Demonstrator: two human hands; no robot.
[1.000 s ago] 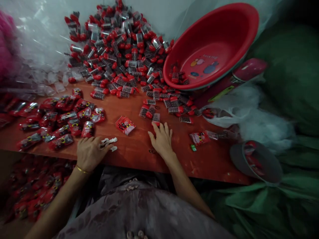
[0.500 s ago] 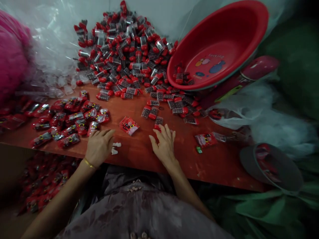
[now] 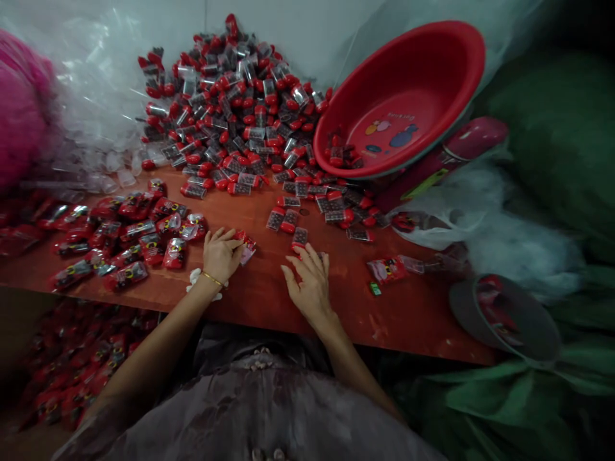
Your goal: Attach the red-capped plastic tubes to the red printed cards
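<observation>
My left hand reaches over the left side of a small red printed packet on the table, its fingers stretched out and partly covering it. Whether the fingertips press on the packet is hard to see. Small white pieces lie beside and under that wrist. To the right, my right hand hovers low over the table or rests on it, fingers spread. Just beyond its fingertips lies a small clear tube with a red cap and dark contents. Something small under those fingers is mostly hidden.
A big heap of red-capped tubes rises at the back, next to a tilted red basin. Filled red packets lie at left. At right are a loose packet, a green piece, plastic bags and a grey bowl.
My left hand has moved right, from beside the filled packets onto the single red packet, uncovering more white pieces. My right hand stays about where it was. The camera view has shifted slightly.
</observation>
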